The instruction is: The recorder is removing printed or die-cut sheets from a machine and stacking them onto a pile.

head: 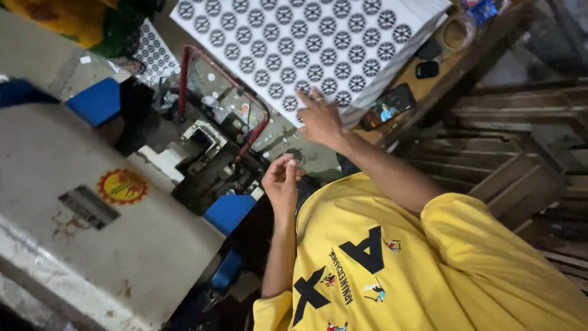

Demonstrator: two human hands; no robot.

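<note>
My right hand [318, 119] lies with fingers spread on the near edge of a stack of white sheets [318, 37] printed with rows of black round patterns. My left hand [282, 181] hovers lower, over a dark press machine [214, 159]. Its fingertips are pinched against the thumb, and I see nothing between them. My yellow printed shirt [429, 270] fills the bottom right. The sheets rest on a wooden table [465, 67].
A red tubular guard frame [223, 92] stands over the machine. A large grey-white housing [79, 202] fills the left, with blue parts [98, 101] beside it. On the table lie a lit phone [387, 106], a small black object [427, 68] and a tape roll [456, 34]. Wooden crates [520, 159] stand at the right.
</note>
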